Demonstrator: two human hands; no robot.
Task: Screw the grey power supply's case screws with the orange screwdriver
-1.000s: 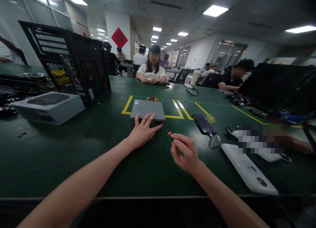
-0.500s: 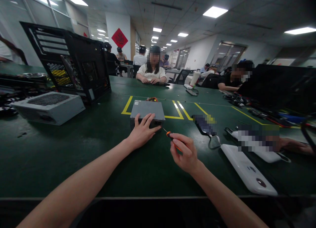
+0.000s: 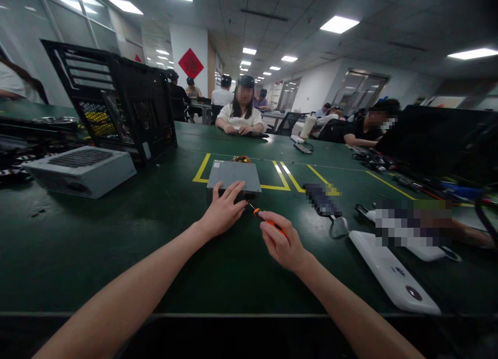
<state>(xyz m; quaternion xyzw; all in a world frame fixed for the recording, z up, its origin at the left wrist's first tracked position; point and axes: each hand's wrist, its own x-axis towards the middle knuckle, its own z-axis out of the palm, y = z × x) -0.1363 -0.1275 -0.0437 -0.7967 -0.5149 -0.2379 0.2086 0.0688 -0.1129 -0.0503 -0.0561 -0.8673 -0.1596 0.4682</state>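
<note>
A grey computer power supply (image 3: 237, 173) sits on the green table, its coloured cables (image 3: 241, 159) bunched behind it. My left hand (image 3: 222, 208) lies over its near edge, fingers spread across the top and front. In my right hand (image 3: 285, 240) is a screwdriver (image 3: 257, 212) with an orange and black handle. Its thin shaft points up and left at the front face, close to my left thumb. Whether the tip touches a screw there is too small to tell.
To the left stand another power supply (image 3: 80, 171) and an open black computer case (image 3: 128, 102). On the right are a phone (image 3: 322, 199) and white power banks (image 3: 392, 271), beside a co-worker's hand (image 3: 469, 232). A person in white (image 3: 240, 118) sits opposite.
My right hand has moved a little left, bringing the screwdriver tip nearer the front of the power supply. My left thumb has shifted inward. The left hand still rests on the unit.
</note>
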